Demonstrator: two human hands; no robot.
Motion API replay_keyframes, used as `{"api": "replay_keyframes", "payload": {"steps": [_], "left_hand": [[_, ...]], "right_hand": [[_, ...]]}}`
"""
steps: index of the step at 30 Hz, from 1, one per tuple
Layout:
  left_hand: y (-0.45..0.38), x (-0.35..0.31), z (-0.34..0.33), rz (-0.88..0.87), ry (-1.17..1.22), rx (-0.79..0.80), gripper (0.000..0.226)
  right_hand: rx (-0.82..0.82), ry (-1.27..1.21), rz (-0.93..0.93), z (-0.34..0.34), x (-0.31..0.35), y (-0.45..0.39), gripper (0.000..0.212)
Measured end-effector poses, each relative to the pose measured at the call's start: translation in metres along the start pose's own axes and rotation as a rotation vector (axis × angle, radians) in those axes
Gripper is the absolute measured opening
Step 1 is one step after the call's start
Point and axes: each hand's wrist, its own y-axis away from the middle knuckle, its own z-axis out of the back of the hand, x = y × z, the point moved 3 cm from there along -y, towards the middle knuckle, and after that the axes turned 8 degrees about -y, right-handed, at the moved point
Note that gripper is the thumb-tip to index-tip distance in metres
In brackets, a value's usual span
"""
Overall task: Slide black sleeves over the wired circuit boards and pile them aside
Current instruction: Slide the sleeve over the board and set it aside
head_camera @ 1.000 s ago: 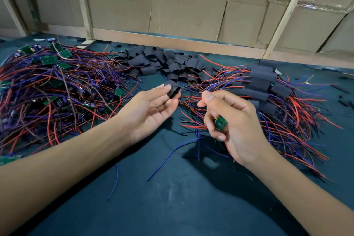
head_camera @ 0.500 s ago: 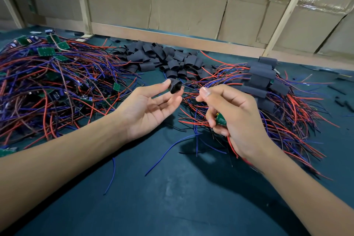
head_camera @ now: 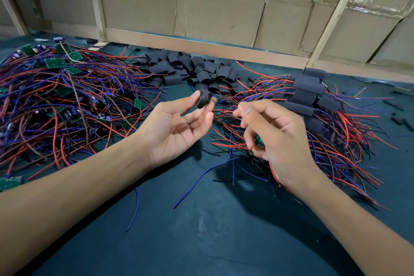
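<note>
Sleeve and board held ready, a small gap between them.

The left hand (head_camera: 177, 127) pinches one black sleeve (head_camera: 204, 101) between thumb and fingertips, its open mouth turned toward the right hand (head_camera: 275, 139), whose curled fingers grip a green circuit board (head_camera: 259, 141) with its wires trailing below, probably so they thread first. Behind lie loose sleeves (head_camera: 192, 69); bare boards (head_camera: 56, 87) are heaped left, the finished pile (head_camera: 313, 101) right, on the green table (head_camera: 201, 231).
</note>
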Motion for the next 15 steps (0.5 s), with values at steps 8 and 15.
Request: {"api": "replay_keyframes", "payload": {"steps": [8, 15], "left_hand": [[-0.002, 0.002, 0.001, -0.04, -0.038, 0.004, 0.037], [-0.003, -0.008, 0.0, -0.247, -0.146, -0.051, 0.029]], "right_hand": [[0.065, 0.058, -0.139, -0.002, -0.009, 0.001, 0.022], [0.061, -0.074, -0.416, -0.005, -0.009, 0.002, 0.044]]}}
